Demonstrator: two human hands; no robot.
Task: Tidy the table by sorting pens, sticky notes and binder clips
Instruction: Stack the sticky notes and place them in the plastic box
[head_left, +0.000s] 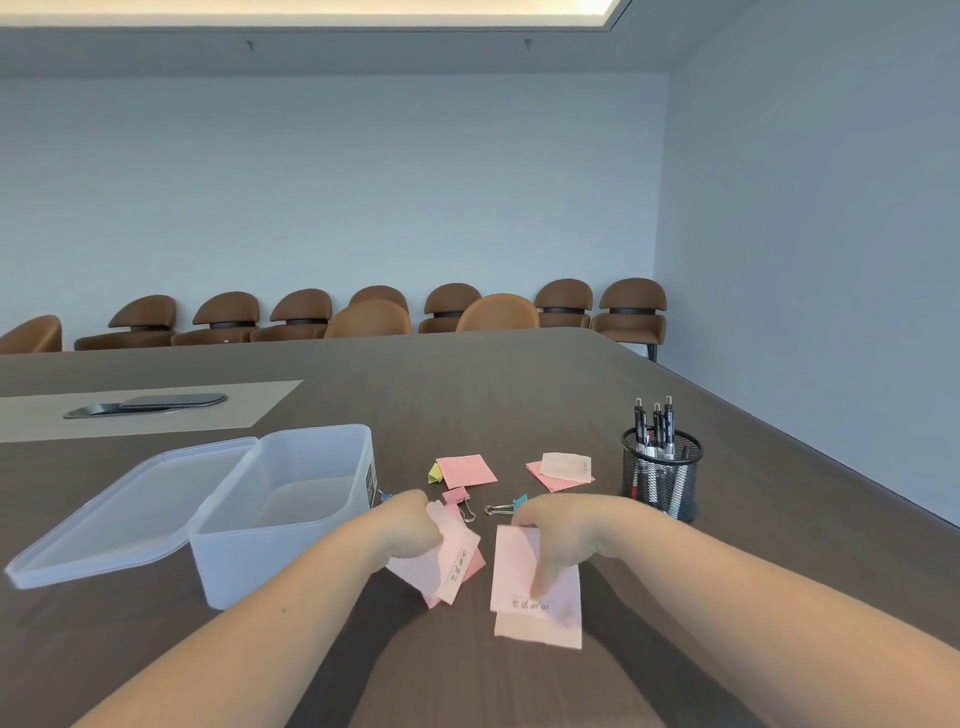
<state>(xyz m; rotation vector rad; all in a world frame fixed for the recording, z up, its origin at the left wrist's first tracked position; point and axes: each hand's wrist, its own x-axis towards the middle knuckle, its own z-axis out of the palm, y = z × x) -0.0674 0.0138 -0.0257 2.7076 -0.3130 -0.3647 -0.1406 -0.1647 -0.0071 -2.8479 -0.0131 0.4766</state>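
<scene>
My left hand (410, 525) is gripping a small bunch of pale pink sticky notes (451, 564), fingers closed round their far end so the papers fan toward me above the dark wooden table (493, 384). My right hand (563, 535) is pressing down on a second stack of pink notes (561, 616), thumb on the paper and the other fingers curled over its far edge; whether it is pinching or only pressing, I cannot tell. Just beyond my hands are lying a pink binder clip (458, 496) and a teal binder clip (511, 505). Farther out are resting a pink square note (466, 470) with a yellow scrap (434, 473) at its left, and another pink pile (562, 472). To the right, pens (655, 428) are standing in a black mesh cup (661, 478). To the left is sitting a clear plastic box (283, 512), its lid (117, 517) leaning against it.
</scene>
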